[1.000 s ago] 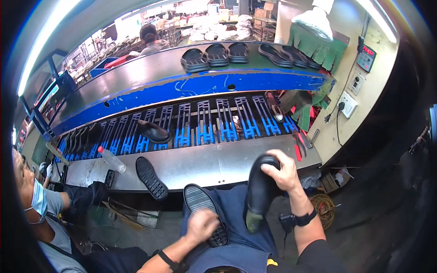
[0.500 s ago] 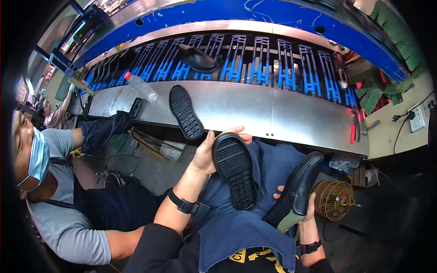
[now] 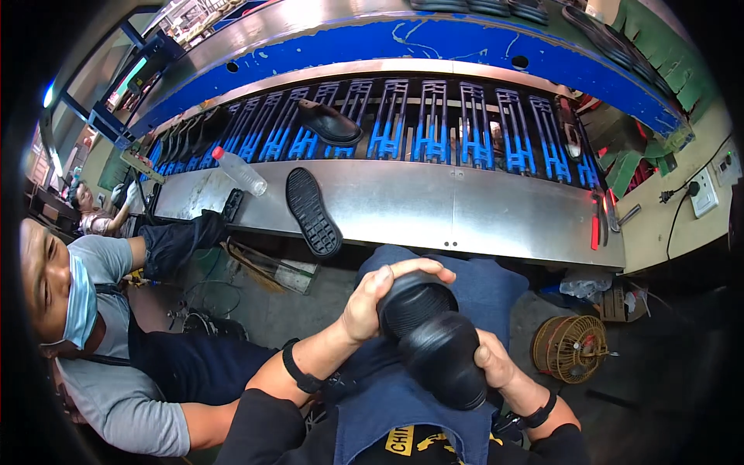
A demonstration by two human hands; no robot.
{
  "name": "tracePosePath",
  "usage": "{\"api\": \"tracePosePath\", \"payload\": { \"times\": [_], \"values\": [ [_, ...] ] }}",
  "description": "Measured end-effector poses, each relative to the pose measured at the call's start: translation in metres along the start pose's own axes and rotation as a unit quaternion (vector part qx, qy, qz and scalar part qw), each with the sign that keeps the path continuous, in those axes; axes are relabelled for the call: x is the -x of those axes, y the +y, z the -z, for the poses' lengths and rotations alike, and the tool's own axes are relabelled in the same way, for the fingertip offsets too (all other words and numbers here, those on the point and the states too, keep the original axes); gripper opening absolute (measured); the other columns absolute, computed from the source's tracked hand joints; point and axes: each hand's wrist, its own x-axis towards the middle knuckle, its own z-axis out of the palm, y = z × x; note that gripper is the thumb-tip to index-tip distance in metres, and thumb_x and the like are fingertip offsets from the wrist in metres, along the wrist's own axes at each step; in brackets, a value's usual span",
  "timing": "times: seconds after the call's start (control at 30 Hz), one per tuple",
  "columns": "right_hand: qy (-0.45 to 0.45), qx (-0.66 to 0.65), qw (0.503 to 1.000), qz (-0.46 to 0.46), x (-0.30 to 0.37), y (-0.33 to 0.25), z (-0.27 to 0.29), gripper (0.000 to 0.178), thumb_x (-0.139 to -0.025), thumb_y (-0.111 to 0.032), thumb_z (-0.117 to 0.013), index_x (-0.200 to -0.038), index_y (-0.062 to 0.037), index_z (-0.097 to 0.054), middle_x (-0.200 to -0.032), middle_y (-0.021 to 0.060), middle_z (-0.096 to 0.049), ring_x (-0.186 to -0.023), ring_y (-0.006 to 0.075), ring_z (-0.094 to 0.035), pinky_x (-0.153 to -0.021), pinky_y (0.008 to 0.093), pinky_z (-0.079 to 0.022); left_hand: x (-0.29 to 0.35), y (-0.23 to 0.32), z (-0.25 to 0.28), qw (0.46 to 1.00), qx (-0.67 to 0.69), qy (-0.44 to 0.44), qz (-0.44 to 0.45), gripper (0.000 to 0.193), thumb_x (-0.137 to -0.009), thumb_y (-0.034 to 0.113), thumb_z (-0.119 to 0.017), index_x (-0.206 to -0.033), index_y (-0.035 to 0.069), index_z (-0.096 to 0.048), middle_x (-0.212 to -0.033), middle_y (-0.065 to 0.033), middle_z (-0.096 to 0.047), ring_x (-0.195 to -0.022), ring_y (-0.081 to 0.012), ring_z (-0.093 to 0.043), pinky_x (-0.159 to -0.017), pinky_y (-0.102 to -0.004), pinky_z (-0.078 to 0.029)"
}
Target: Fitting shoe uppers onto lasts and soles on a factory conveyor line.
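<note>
My left hand (image 3: 372, 298) is closed around the toe end of a black rubber outsole (image 3: 418, 304), fingers over its far edge. In my right hand (image 3: 497, 360) is a black shoe upper (image 3: 443, 345), its rounded toe tilted up and overlapping the outsole. The thumb presses on the upper's side. Both pieces are over my lap, above the dark blue apron (image 3: 372, 395). Where they meet, the contact is partly hidden by the upper. A second black outsole (image 3: 314, 213) lies tread up on the metal bench, overhanging its near edge.
Beyond the metal bench (image 3: 403, 200) runs a rack of blue bars (image 3: 430, 128) with a black shoe (image 3: 329, 122) on it. A plastic bottle (image 3: 242, 172) lies at left. Red-handled pliers (image 3: 596, 221) are at right. A co-worker (image 3: 101, 341) sits close at my left; a wicker cage (image 3: 570, 349) stands at right.
The outsole in my left hand has tipped and moved right. My right hand has brought the upper leftward and turned it, so the two now overlap.
</note>
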Motion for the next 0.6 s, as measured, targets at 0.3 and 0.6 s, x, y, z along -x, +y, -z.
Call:
{"api": "tracePosePath", "payload": {
  "times": [0.3, 0.6],
  "values": [
    [0.019, 0.018, 1.000, 0.011, 0.005, 0.010, -0.002, 0.091, -0.093, -0.071, -0.048, -0.135, 0.0101, -0.051, -0.120, 0.0175, -0.066, -0.109, 0.0216, -0.064, -0.096, 0.0329, -0.049, 0.012, 0.019, -0.032, 0.989, -0.140, -0.010, -0.054, 0.067, -0.098, 0.043, -0.031, -0.126, -0.011, -0.060, -0.128, -0.0292, -0.062, -0.121, -0.0383, -0.060, -0.107, -0.0458, -0.044],
    [0.044, 0.057, 0.997, 0.014, 0.011, 0.013, 0.000, 0.092, -0.093, -0.073, -0.046, -0.132, 0.0100, -0.054, -0.119, 0.0163, -0.067, -0.108, 0.0220, -0.064, -0.095, 0.0335, -0.049, 0.014, 0.021, -0.041, 0.987, -0.155, 0.004, -0.048, 0.067, -0.097, 0.042, -0.030, -0.125, -0.011, -0.060, -0.128, -0.0326, -0.061, -0.121, -0.0430, -0.059, -0.108, -0.0499, -0.043]
  ]
}}
